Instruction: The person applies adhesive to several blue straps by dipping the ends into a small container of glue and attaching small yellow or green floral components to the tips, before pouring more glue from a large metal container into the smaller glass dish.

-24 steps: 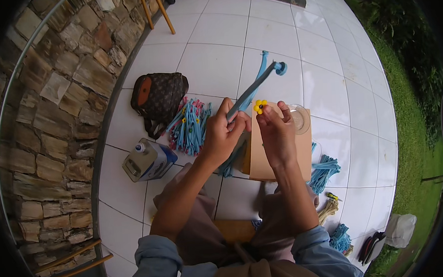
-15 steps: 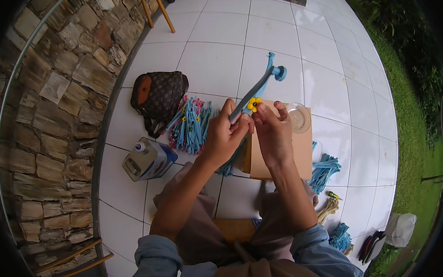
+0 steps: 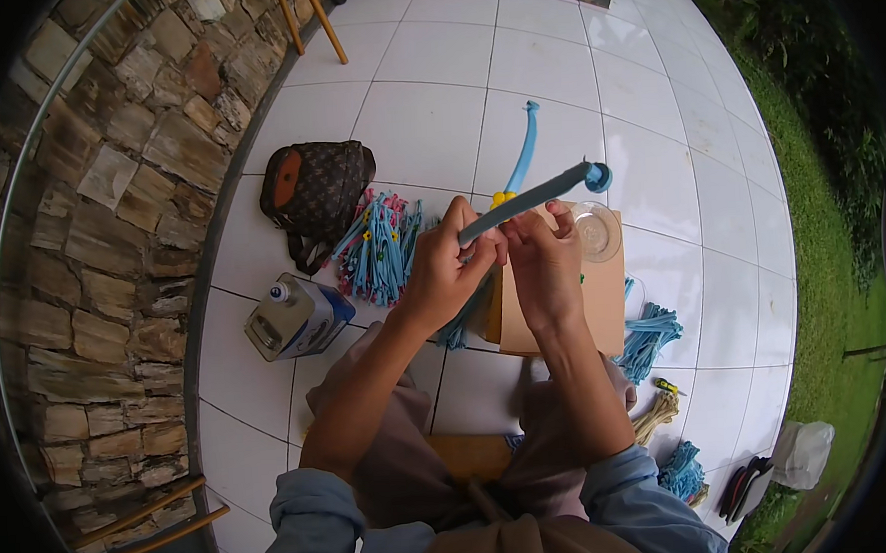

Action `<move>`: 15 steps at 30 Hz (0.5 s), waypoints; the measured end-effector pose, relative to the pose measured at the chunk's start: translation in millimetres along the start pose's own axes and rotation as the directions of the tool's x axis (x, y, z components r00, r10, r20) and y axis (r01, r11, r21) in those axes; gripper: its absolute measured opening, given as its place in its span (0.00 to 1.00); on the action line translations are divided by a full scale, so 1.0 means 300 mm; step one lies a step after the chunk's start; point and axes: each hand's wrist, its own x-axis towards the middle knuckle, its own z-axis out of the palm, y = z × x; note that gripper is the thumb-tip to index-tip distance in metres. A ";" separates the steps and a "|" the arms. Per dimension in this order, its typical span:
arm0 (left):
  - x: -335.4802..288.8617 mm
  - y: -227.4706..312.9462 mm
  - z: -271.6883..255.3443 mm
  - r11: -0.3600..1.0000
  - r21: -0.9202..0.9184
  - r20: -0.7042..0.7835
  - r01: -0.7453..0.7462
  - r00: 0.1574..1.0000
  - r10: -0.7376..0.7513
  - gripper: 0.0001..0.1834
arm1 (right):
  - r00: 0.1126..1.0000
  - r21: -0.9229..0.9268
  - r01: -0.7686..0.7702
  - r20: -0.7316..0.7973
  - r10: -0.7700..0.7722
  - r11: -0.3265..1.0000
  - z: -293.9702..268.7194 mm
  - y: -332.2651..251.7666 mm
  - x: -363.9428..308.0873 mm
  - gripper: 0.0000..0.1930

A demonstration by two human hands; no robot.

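Note:
My left hand [image 3: 445, 268] is closed around a blue fabric strap [image 3: 549, 188], whose knotted, rounded end sticks out to the far right. A second, lighter blue strip [image 3: 525, 157] rises away from the fingers, with a yellow flower ornament [image 3: 499, 199] at its base, partly covered by the strap. Close beside it, my right hand [image 3: 551, 276] pinches at the same piece, thumb against fingers; the exact grip is hidden behind the strap. Both hands are held above a tan board [image 3: 526, 322], on which a clear round dish [image 3: 595, 232] sits.
Left of the hands lies a pile of blue and pink straps [image 3: 377, 250], near a brown patterned backpack [image 3: 321, 198] and a grey jerrycan [image 3: 290, 320]. Blue bundles [image 3: 650, 341], a beige bundle [image 3: 657, 415] and a yellow-green tool [image 3: 669, 387] lie right. A stone wall [image 3: 111, 244] borders the left.
The knotted strap end has swung right and nearer, apart from the lighter strip, and now crosses over the flower. Both hands stay in nearly the same place.

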 end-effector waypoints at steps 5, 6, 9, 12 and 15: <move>-0.002 -0.003 -0.005 0.999 0.022 0.039 -0.024 0.999 0.023 0.09 | 1.000 0.025 -0.013 0.010 0.013 1.000 -0.007 0.007 0.001 0.23; -0.004 -0.011 -0.007 0.999 0.022 0.039 -0.023 0.999 0.022 0.09 | 1.000 0.026 -0.014 0.009 0.013 1.000 -0.007 0.010 0.000 0.23; -0.005 -0.024 -0.010 0.997 0.056 0.050 -0.052 0.998 0.049 0.10 | 0.999 0.017 0.032 0.039 -0.032 0.999 -0.012 0.017 -0.002 0.21; -0.001 -0.011 -0.007 0.996 0.021 0.025 -0.088 0.996 0.088 0.11 | 0.996 -0.003 0.049 0.072 -0.049 0.999 -0.025 0.020 0.003 0.19; -0.002 -0.004 -0.008 0.997 0.032 0.035 -0.073 0.997 0.072 0.11 | 0.994 -0.049 0.038 0.104 -0.033 0.998 -0.030 0.017 0.003 0.19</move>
